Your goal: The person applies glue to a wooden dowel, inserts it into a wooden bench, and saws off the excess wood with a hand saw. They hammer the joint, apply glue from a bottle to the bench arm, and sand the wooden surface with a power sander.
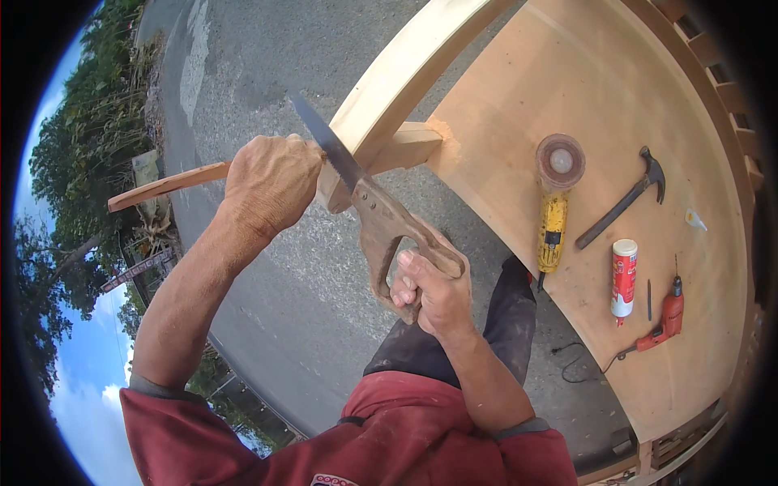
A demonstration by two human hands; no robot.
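Observation:
My right hand (431,290) is closed around the wooden handle of a handsaw (387,231). The dark saw blade slants up and to the left, lying across the wood right beside my left hand (272,182). That hand grips a narrow wooden strip (166,185), whose free end sticks out to the left. A long pale wooden beam (393,73) runs from the blade toward the top of the view. Under it a short wooden crosspiece (415,146) reaches toward the tabletop; whether it joins the gripped strip is hidden.
On the plywood table (616,89) at right lie a yellow angle grinder (553,219), a claw hammer (622,197), a red-and-white glue bottle (623,277), a thin dark rod (649,300), a small white nozzle (694,219) and a red corded drill (669,314). Sawdust (444,146) marks the table edge.

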